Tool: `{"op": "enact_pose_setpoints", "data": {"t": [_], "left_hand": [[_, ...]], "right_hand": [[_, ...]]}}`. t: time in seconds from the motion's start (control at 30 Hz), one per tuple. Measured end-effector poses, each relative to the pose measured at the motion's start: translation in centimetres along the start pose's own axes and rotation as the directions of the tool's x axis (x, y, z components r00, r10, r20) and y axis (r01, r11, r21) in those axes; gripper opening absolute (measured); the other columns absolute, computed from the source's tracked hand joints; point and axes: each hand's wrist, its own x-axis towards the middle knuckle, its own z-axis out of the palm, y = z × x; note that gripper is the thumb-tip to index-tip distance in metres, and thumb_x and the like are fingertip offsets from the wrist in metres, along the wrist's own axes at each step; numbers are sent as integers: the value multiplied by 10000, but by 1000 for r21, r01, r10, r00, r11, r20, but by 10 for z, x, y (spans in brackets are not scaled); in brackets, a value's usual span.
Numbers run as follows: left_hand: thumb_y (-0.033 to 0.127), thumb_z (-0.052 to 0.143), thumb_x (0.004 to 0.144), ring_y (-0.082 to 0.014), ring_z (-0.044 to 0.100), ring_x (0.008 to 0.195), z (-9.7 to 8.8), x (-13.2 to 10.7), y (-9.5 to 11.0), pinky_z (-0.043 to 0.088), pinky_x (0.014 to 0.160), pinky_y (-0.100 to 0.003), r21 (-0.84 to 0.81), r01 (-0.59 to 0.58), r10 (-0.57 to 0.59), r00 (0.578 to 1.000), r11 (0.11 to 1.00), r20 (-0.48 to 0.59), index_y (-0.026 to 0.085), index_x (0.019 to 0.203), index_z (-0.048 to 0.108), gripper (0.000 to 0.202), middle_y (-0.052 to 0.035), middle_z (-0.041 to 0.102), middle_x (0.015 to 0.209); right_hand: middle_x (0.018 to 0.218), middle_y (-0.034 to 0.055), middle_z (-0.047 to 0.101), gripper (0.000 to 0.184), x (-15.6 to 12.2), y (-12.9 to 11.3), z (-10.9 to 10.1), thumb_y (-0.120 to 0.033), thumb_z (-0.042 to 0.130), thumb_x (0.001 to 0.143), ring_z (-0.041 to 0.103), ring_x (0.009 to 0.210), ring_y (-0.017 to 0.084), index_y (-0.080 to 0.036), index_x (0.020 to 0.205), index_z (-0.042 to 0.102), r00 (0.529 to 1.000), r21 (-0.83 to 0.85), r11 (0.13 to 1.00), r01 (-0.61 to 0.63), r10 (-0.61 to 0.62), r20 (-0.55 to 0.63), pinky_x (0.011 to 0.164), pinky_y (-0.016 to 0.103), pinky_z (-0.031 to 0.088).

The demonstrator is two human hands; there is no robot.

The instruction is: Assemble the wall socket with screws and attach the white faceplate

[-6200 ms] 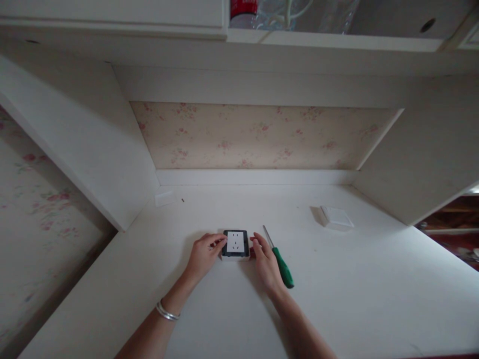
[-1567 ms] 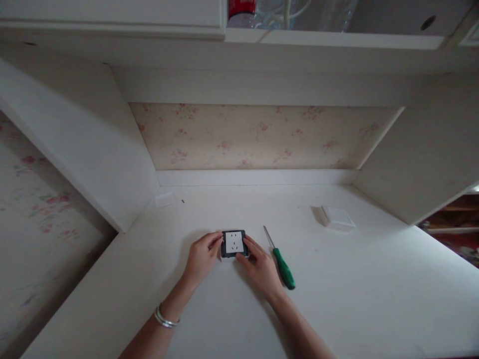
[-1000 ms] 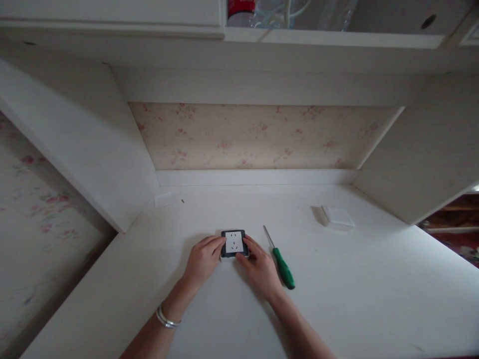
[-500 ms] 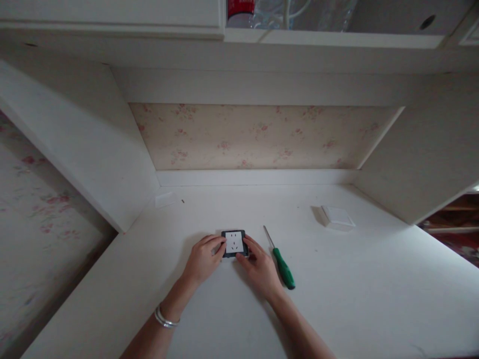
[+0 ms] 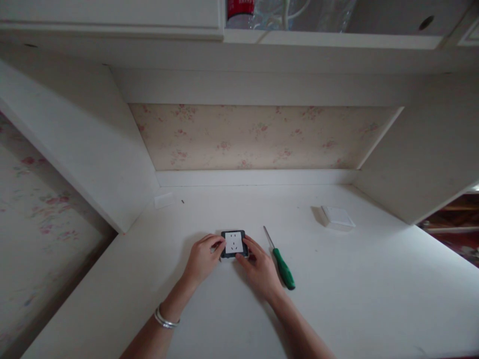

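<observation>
A wall socket (image 5: 234,243) with a white face and a dark frame lies between my hands on the white desk. Its slots face up. My left hand (image 5: 203,255) pinches at the socket's left edge; whether a small part sits between those fingertips is too small to tell. On the other side my right hand (image 5: 259,268) grips the right edge and the near right corner with fingers and thumb. Just right of that hand lies a screwdriver (image 5: 281,263) with a green handle, its tip pointing away from me.
A white square box-like piece (image 5: 338,218) stands at the right back of the desk (image 5: 374,284). Toward the back left lie a thin pale flat piece (image 5: 164,200) and a tiny dark bit (image 5: 183,201). Overhead, a shelf (image 5: 337,40) holds a red-labelled container (image 5: 240,8) and clear plastic.
Almost nothing differs. My left hand has shifted very slightly at the socket's left edge, while my right hand keeps its place.
</observation>
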Motion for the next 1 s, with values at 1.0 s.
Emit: {"op": "enact_pose_setpoints", "data": {"t": [1.0], "left_hand": [[239, 531, 824, -159, 613, 814, 4, 3, -4, 537, 712, -260, -110, 75, -75, 997, 991, 0, 208, 853, 690, 165, -41, 630, 910]], "right_hand": [[1271, 92, 510, 404, 0, -1, 0, -263, 583, 775, 571, 993, 239, -211, 1176, 583, 999, -9, 1000, -6, 5, -32, 776, 358, 527]]}}
